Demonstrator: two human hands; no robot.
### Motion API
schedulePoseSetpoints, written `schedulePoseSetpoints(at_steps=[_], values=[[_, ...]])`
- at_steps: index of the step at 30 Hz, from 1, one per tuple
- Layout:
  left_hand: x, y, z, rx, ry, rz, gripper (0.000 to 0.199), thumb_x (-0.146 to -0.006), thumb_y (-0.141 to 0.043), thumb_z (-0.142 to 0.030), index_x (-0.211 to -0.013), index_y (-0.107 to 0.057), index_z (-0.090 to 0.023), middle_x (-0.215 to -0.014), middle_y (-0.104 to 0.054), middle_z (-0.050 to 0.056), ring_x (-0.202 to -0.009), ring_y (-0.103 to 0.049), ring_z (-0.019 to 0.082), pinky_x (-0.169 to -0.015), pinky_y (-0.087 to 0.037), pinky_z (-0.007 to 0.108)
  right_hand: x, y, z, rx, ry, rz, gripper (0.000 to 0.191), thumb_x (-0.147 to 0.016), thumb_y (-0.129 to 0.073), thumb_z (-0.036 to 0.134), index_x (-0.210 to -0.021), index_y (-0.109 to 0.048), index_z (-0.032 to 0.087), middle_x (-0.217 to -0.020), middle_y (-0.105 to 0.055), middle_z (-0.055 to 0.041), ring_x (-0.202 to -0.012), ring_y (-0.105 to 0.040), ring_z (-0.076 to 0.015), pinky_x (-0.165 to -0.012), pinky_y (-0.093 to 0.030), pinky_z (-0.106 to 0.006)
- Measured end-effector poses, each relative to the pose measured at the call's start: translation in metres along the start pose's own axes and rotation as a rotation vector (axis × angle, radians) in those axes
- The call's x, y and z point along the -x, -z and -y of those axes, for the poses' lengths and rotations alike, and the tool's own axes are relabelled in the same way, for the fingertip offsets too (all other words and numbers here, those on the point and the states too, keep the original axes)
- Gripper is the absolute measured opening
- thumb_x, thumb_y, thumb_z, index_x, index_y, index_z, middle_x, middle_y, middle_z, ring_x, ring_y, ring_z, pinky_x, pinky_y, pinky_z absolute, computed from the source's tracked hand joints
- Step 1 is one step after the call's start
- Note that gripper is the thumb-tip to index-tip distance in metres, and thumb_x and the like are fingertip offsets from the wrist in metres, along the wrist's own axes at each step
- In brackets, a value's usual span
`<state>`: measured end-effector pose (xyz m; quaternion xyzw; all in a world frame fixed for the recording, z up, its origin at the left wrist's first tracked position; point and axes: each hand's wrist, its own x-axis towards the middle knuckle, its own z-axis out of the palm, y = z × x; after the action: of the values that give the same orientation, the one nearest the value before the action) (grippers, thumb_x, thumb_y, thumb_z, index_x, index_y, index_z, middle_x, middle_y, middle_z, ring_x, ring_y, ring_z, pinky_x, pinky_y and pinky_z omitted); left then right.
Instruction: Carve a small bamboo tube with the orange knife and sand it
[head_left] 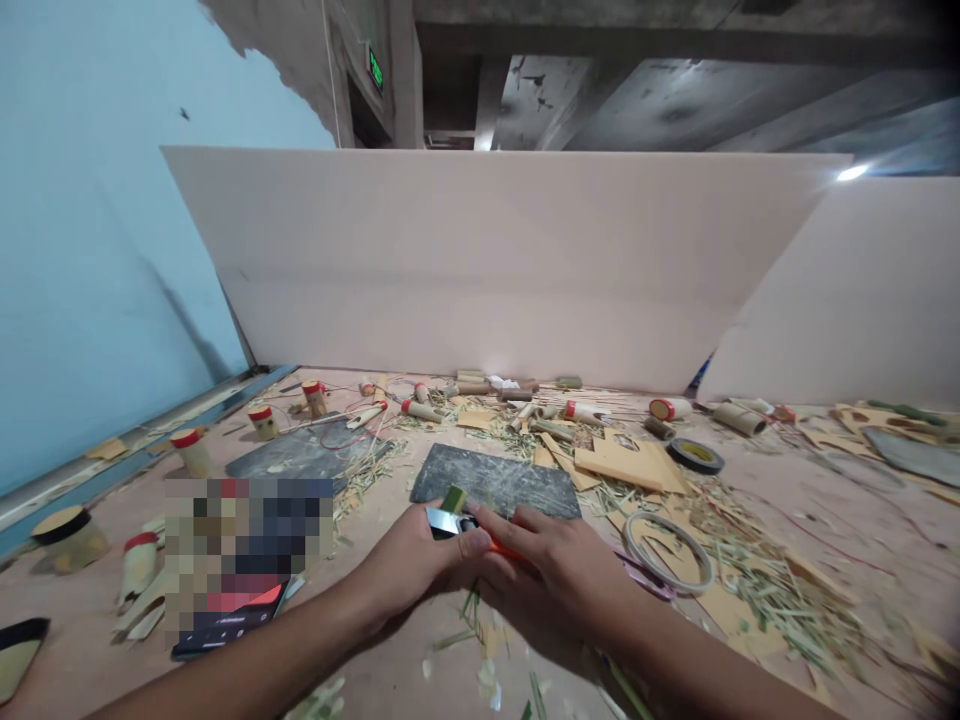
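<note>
My left hand [420, 560] is closed around a short green bamboo piece [454, 499], whose end sticks out past the fingers. In my right hand [559, 560] is a utility knife with an orange handle [504, 545]. Its wide silver blade [444, 523] lies against or just beside the bamboo; exact contact cannot be made out. Both hands meet in front of a worn dark board [495, 475], and the left thumb presses near the knife. Most of the bamboo is hidden by the fingers.
Bamboo shavings [780, 590] litter the table. To the right lie a tape ring [667, 552], a black tape roll [696, 456] and a yellowish board [634, 462]. Red-topped bamboo tubes [262, 423] and a phone [229, 625] are at left. A pale panel [480, 265] rises behind.
</note>
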<state>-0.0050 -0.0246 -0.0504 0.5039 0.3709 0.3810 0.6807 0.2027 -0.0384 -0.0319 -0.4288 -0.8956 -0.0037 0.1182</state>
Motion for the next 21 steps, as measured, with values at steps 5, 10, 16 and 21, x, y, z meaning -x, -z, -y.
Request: schedulePoseSetpoints(at_steps=[5,10,16,21], values=[[-0.006,-0.002,0.006,-0.137,-0.032,-0.186,0.047,-0.083,-0.076,-0.059,-0.079,-0.06,-0.016,-0.06,-0.052,-0.006,-0.055,-0.043,0.009,-0.053,-0.033,0.021,-0.006,0.004,-0.002,0.131,-0.289,-0.035,0.049,-0.107,-0.044,0.037,-0.156,-0.045,0.027,-0.094,-0.072,-0.0078,-0.067,-0.07,-0.022,-0.054,-0.036,-0.028],[-0.007,0.004,0.002,-0.13,0.059,-0.124,0.05,-0.084,-0.07,-0.067,-0.082,-0.047,-0.022,-0.055,-0.038,-0.012,-0.044,-0.021,0.006,-0.041,-0.012,0.021,-0.007,0.007,-0.018,0.141,-0.366,-0.088,0.047,-0.11,-0.04,0.039,-0.156,-0.045,0.028,-0.098,-0.071,-0.008,-0.073,-0.07,-0.022,-0.057,-0.038,-0.027],[-0.003,0.016,-0.003,-0.05,0.109,0.036,0.048,-0.086,-0.069,-0.065,-0.091,-0.051,-0.021,-0.063,-0.046,-0.009,-0.045,-0.019,0.005,-0.041,-0.009,0.02,-0.003,0.007,-0.016,0.039,-0.142,-0.077,0.046,-0.108,-0.045,0.037,-0.154,-0.047,0.031,-0.096,-0.069,-0.0052,-0.07,-0.068,-0.0184,-0.059,-0.038,-0.026],[0.001,0.011,-0.004,-0.005,0.101,0.059,0.05,-0.082,-0.079,-0.058,-0.104,-0.055,-0.02,-0.06,-0.046,-0.01,-0.046,-0.031,0.005,-0.045,-0.022,0.019,0.0,0.005,-0.015,-0.016,0.028,-0.052,0.047,-0.108,-0.047,0.042,-0.154,-0.047,0.033,-0.094,-0.069,-0.0043,-0.066,-0.065,-0.0156,-0.057,-0.037,-0.024]])
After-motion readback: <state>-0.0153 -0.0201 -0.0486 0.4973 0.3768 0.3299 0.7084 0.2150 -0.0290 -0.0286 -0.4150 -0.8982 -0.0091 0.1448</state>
